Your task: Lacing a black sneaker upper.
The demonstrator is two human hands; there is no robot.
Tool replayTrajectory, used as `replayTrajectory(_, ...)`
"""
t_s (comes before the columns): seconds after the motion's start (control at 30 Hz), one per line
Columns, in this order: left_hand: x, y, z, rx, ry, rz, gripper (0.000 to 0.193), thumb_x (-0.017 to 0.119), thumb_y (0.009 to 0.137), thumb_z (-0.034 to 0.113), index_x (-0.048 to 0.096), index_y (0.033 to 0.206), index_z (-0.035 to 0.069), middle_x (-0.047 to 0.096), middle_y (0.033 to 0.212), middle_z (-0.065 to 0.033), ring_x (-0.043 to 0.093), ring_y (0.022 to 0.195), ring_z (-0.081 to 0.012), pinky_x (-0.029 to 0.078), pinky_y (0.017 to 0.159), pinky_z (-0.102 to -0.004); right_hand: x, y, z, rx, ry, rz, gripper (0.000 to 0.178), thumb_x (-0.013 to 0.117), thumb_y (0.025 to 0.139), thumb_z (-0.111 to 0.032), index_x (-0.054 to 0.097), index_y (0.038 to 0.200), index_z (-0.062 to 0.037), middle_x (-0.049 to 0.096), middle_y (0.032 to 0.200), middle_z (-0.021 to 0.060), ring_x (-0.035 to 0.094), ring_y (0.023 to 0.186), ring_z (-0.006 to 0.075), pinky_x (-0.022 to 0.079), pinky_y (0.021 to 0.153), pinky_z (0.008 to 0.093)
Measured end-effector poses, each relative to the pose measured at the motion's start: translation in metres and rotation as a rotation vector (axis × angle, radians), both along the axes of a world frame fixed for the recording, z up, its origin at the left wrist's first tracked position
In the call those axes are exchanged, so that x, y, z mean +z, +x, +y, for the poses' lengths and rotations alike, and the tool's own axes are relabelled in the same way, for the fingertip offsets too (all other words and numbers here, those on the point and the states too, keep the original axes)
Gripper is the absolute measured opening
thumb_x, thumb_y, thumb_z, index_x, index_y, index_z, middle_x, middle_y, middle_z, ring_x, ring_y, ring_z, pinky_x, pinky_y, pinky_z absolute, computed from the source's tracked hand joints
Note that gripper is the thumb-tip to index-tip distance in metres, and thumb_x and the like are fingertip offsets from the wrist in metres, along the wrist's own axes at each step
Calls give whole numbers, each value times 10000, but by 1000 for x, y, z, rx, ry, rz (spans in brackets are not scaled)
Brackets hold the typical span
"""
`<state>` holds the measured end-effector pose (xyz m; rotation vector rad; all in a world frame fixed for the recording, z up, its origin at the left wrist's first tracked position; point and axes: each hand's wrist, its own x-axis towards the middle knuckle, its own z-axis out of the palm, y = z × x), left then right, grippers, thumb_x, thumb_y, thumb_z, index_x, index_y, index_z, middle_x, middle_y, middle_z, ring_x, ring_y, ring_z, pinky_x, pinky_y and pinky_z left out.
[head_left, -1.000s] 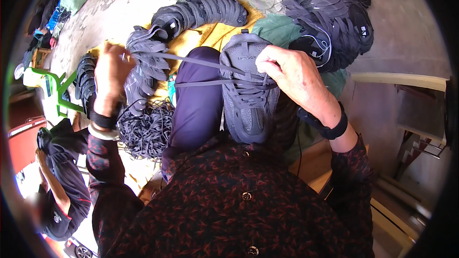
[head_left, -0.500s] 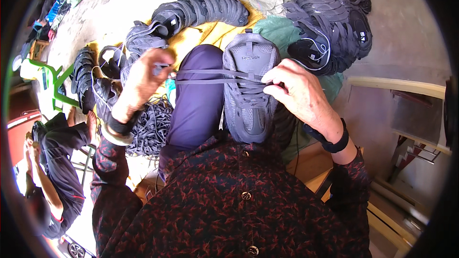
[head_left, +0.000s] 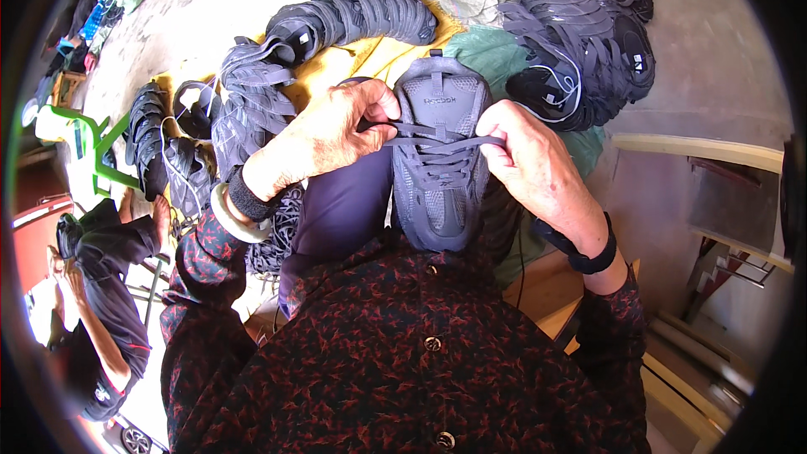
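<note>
A dark grey sneaker upper [head_left: 441, 197] lies on my lap with its tongue pointing away from me. A flat dark shoelace [head_left: 435, 141] crosses its front through the eyelets. At the sneaker's left edge my left hand [head_left: 340, 126] pinches the lace between thumb and fingers. On the other side my right hand [head_left: 531, 151] grips the lace too, and a short bit of it shows past the thumb. Between the two hands the lace runs nearly straight across the upper.
Rows of stacked dark shoe uppers [head_left: 353, 18] curve over a yellow cloth [head_left: 370, 57] ahead. Another big stack [head_left: 580, 25] stands at the far right. A pile of loose laces [head_left: 273, 240] lies left of my knee. A person [head_left: 109, 303] sits at the left by a green stool [head_left: 97, 147].
My left hand has come right, from beyond my left knee to the sneaker's edge. The long lace strands stretched leftward over my thigh no longer show. My right hand has shifted slightly.
</note>
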<state>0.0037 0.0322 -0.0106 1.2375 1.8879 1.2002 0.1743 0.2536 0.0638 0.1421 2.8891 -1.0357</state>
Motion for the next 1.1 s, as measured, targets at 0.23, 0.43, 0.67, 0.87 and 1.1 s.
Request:
replayTrajectory(0.23,9,3,5,60,-73,-245,135,718,937,115,665,961,-7,651,809,-33,589,775,-97,510,728,-287,-35,15,11,-348,77,264,121,593,975,-104,647,1066,-44,631,915,126,648,874,317,504,787,397)
replayTrajectory(0.43,-2,1,-1,-4,-91,-346,154,666,1002,157,669,947,13,564,765,75,495,697,-18,432,598,-223,-59,11,-20,-825,-882,244,328,528,1064,-314,666,1104,-19,573,884,15,486,629,73,419,584,242)
replayTrajectory(0.67,3,-10,-25,82,-161,-487,95,671,987,107,701,974,19,627,815,60,534,758,-13,456,663,-215,-80,16,-38,-898,-1140,362,272,514,1072,-273,638,1119,-35,539,891,0,451,616,55,438,571,240)
replayTrajectory(0.87,-1,-33,-78,294,-148,-452,93,709,962,106,712,986,16,666,852,49,559,786,-27,453,716,-211,-80,20,-44,-699,-888,338,121,573,1029,-100,620,1133,-62,511,867,-41,471,678,30,442,644,194)
replayTrajectory(1.1,-30,-75,-138,476,-219,-304,86,739,939,116,718,977,41,609,816,87,495,750,-14,413,691,-204,-83,21,-38,-496,-665,302,275,571,880,97,647,1097,-54,469,951,-5,440,714,47,427,677,201)
